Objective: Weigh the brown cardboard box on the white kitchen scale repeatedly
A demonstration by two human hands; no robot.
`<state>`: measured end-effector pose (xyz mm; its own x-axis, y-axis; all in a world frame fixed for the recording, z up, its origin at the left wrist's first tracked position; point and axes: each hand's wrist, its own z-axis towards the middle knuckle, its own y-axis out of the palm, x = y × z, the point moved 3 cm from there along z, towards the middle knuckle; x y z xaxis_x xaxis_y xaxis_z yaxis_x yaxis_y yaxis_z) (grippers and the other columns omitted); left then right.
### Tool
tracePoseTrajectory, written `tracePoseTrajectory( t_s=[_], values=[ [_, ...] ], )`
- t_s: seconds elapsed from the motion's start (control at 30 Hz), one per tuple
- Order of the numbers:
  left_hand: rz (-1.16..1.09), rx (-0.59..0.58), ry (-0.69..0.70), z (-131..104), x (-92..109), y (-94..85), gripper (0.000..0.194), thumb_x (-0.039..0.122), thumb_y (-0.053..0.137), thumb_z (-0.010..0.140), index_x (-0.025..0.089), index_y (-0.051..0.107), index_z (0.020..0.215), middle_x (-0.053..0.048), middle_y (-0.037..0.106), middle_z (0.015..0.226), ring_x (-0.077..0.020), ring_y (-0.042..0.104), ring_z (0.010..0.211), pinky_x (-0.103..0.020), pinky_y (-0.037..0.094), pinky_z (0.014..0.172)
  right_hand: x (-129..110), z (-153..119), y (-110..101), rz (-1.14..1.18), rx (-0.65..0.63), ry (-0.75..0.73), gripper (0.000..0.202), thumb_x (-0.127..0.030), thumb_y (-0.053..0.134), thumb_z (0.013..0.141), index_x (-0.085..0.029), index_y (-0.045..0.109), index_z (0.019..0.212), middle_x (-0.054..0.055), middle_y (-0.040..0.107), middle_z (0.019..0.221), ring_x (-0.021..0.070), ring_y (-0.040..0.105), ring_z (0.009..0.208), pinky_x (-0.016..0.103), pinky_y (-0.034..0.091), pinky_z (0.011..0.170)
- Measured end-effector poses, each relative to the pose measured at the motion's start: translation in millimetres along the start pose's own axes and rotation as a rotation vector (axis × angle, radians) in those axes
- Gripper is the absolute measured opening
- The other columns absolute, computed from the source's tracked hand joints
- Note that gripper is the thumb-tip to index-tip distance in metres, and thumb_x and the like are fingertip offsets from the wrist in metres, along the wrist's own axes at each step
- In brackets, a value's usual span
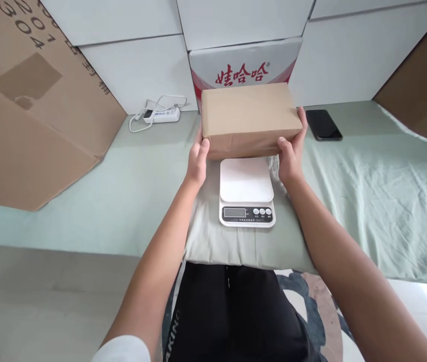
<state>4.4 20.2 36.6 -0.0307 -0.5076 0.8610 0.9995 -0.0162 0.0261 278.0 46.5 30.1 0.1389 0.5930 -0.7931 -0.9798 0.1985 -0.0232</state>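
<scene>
A plain brown cardboard box [249,118] is held between both hands, just beyond a small white digital kitchen scale [246,193]. My left hand [197,162] grips the box's left end, thumb on its front face. My right hand [292,151] grips the right end, fingers reaching up along the side. The scale's platform is bare and its display [234,212] faces me. Whether the box rests on the bed or hangs above it cannot be told.
A pale green sheet [367,191] covers the bed. A black phone [323,124] lies at the back right, a white power strip with cable [161,114] at the back left. A white carton with red characters [243,65] stands behind the box. Big cardboard sheets [28,110] lean at left.
</scene>
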Motion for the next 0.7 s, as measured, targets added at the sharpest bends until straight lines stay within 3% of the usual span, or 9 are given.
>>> tracePoseTrajectory(
  t_s=[0.33, 0.57, 0.7],
  values=[
    [-0.112, 0.049, -0.163, 1, -31, -1.8, 0.088, 0.094, 0.056, 0.091, 0.030, 0.069, 0.150, -0.006, 0.064, 0.169, -0.0330, 0.040, 0.174, -0.046, 0.040, 0.142, 27, -9, -4, -0.036, -0.048, 0.089, 0.099, -0.083, 0.061, 0.088, -0.038, 0.031, 0.171, 0.006, 0.041, 0.181, 0.0389, 0.039, 0.171, 0.071, 0.029, 0.144],
    [-0.061, 0.181, -0.247, 1, -41, -17.3, 0.092, 0.093, 0.051, 0.093, 0.035, 0.056, 0.165, 0.001, 0.044, 0.185, -0.0291, 0.027, 0.179, -0.047, 0.026, 0.148, 32, -15, -11, -0.031, -0.079, 0.156, 0.092, -0.075, 0.052, 0.094, -0.044, 0.022, 0.175, 0.008, 0.064, 0.160, 0.0408, 0.059, 0.155, 0.075, 0.043, 0.132],
    [-0.096, 0.121, -0.288, 1, -40, -13.3, 0.090, 0.093, 0.048, 0.094, 0.033, 0.060, 0.160, -0.001, 0.052, 0.179, -0.0315, 0.032, 0.177, -0.049, 0.031, 0.146, 24, -16, -8, -0.053, -0.063, 0.169, 0.099, -0.073, 0.058, 0.090, -0.039, 0.022, 0.176, 0.008, 0.055, 0.171, 0.0391, 0.048, 0.165, 0.069, 0.035, 0.140]
  ],
)
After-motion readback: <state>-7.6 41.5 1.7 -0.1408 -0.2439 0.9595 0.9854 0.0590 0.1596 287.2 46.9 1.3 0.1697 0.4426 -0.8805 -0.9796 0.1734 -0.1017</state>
